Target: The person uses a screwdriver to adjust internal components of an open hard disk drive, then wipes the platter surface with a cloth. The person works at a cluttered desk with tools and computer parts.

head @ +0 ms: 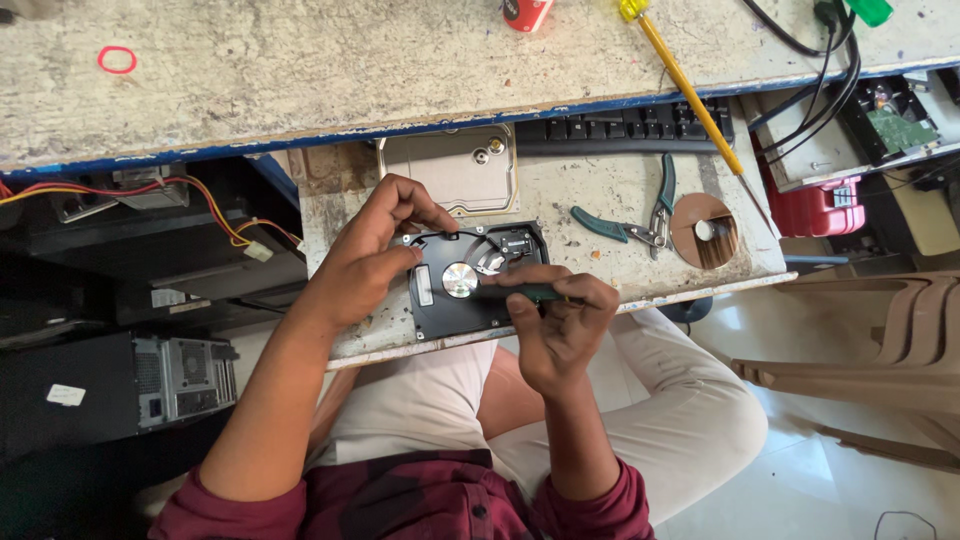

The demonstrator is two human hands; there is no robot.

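Observation:
An opened hard disk drive (450, 300) with a black case and a silver centre hub lies on a worn pull-out shelf (600, 195) in front of me. My left hand (375, 250) grips the drive's upper left corner and steadies it. My right hand (555, 320) is closed on a dark green screwdriver (530, 292) whose tip points left toward the hub. The drive's metal lid (455, 165) rests just behind the drive.
Green-handled pliers (640, 215) and a brown disc (705, 230) lie right of the drive. A black keyboard (625, 125) sits under the desk top. A long yellow screwdriver (690, 95) leans across. A computer case (180, 375) stands at lower left, plastic chairs (870, 350) at right.

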